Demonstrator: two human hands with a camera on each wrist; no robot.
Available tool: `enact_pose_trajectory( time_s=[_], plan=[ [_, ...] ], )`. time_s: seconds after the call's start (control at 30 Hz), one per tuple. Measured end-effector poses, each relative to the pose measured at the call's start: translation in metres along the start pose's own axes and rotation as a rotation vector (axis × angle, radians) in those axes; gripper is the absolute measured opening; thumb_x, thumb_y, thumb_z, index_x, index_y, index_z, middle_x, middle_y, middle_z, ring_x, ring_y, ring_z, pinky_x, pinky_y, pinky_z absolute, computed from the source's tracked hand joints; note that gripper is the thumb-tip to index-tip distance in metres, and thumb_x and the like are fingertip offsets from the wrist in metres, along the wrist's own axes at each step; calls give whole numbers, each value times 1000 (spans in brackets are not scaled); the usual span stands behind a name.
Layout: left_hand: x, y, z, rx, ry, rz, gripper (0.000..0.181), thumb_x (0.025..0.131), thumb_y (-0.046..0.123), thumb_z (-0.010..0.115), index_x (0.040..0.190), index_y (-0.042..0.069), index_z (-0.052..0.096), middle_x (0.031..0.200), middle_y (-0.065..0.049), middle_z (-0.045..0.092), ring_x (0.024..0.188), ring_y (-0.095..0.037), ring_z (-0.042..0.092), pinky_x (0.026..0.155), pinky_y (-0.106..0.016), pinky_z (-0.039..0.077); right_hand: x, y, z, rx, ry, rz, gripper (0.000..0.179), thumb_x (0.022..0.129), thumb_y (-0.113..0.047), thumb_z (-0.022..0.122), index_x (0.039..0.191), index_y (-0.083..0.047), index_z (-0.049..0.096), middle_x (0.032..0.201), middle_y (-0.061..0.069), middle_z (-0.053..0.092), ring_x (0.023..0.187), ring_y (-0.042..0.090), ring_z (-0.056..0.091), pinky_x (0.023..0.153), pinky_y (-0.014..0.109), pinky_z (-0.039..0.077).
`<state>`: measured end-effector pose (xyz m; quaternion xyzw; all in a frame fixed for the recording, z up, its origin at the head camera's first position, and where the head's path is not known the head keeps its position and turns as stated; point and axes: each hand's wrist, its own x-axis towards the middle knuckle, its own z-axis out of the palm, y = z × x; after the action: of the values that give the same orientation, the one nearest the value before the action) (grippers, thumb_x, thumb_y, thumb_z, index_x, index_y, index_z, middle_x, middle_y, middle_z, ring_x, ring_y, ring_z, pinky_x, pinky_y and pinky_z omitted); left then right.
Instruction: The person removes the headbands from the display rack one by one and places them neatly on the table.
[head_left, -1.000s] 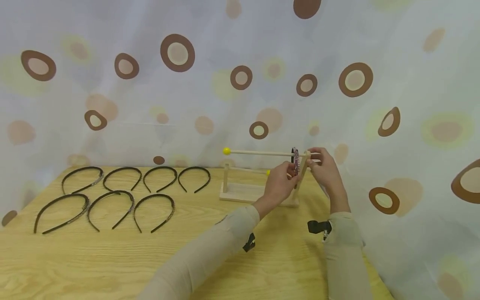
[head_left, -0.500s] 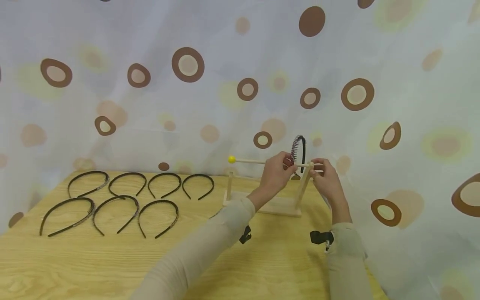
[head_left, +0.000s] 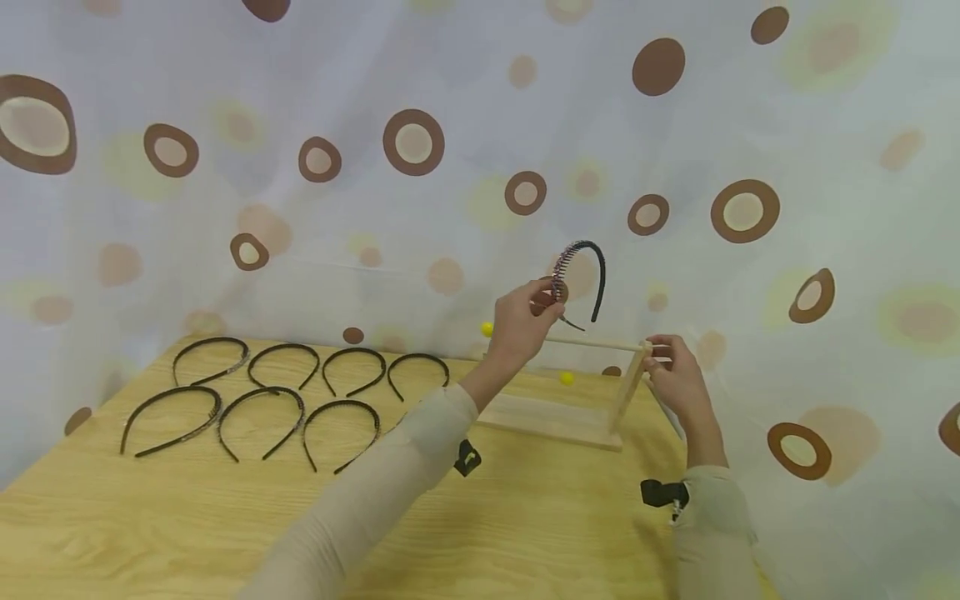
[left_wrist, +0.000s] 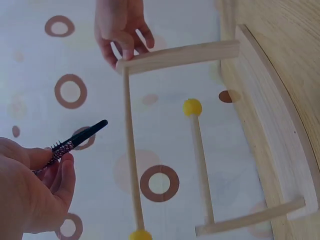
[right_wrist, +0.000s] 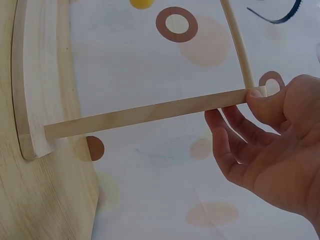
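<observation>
In the head view my left hand (head_left: 519, 325) pinches a black headband (head_left: 602, 283) with a glittery, toothed side. It is held upright above the upper rod (head_left: 592, 342) of a wooden stand and looks apart from it. The left wrist view shows the headband (left_wrist: 85, 137) between thumb and fingers of my left hand (left_wrist: 30, 195). My right hand (head_left: 681, 383) holds the top of the stand's right post (head_left: 628, 390). Close up in the right wrist view, the thumb of my right hand (right_wrist: 280, 145) presses on the post (right_wrist: 150, 114) beside the rod joint, with fingertips on its other side.
Several black headbands (head_left: 266, 421) lie in two rows on the left of the wooden table (head_left: 187, 525). The stand has a flat base (head_left: 555, 422) and a lower rod (left_wrist: 202, 170) with a yellow ball end (left_wrist: 192, 107). A patterned curtain (head_left: 420, 225) hangs behind.
My left hand has raised the headband from beside the right post, up and leftward above the upper rod, turning it so its arch shows. My right hand stays at the post's top.
</observation>
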<state>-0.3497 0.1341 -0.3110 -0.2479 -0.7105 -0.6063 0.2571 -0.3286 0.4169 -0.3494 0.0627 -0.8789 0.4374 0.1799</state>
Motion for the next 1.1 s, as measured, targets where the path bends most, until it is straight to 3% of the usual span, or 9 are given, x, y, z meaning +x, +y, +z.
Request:
enact_pose_trajectory(
  time_s=[0.17,0.3,0.4,0.57,0.7,0.87,0.97,1.1],
  plan=[
    [-8,-16,-45,-6,73,8,34,95,10,74,128,2,70,99,-8,72,85,-18,72,73,-27,58,2,3,-2,-13,31,3,42,108,-10,48,147,2,41,137,27,52,117,37,55,81,24,49],
    [-22,-29,-88,7,74,-22,37,97,14,73,132,4,68,105,-8,70,91,-20,72,77,-33,59,2,4,-8,-32,81,39,43,107,-9,47,149,1,40,138,26,51,116,37,54,81,28,48],
    [-34,-37,-119,58,17,-70,38,99,17,71,135,6,66,108,-7,70,93,-20,72,76,-37,59,2,4,-16,-52,119,77,45,107,-10,45,150,1,38,140,25,49,119,38,52,81,33,47],
    [-51,-47,-156,180,-183,-205,40,99,18,71,137,6,65,111,-8,71,93,-21,71,76,-39,59,1,2,-32,-66,182,145,48,107,-13,40,153,-1,36,142,23,46,120,35,49,78,31,47],
    [-63,-57,-163,194,-322,-331,41,100,14,70,138,1,63,113,-12,70,92,-21,71,80,-36,59,0,1,-42,-56,225,186,49,106,-14,38,154,-2,35,141,19,45,114,27,50,75,27,47],
    [-72,-74,-158,228,-416,-431,37,100,6,67,134,-8,61,112,-17,70,88,-21,73,83,-41,59,4,2,-44,-11,291,218,47,106,-15,41,152,-5,39,132,11,49,108,20,52,75,23,47],
    [-74,-84,-156,281,-457,-475,33,99,4,67,128,-12,63,108,-19,71,85,-24,73,82,-40,59,7,1,-40,36,319,241,45,106,-15,43,150,-6,42,132,10,51,110,19,52,80,23,47],
    [-79,-95,-157,383,-529,-530,27,97,4,70,117,-13,69,99,-17,73,80,-25,73,74,-34,60,6,-6,-33,91,312,254,49,106,-15,43,154,-9,37,143,13,46,124,22,47,95,30,45]
  ],
)
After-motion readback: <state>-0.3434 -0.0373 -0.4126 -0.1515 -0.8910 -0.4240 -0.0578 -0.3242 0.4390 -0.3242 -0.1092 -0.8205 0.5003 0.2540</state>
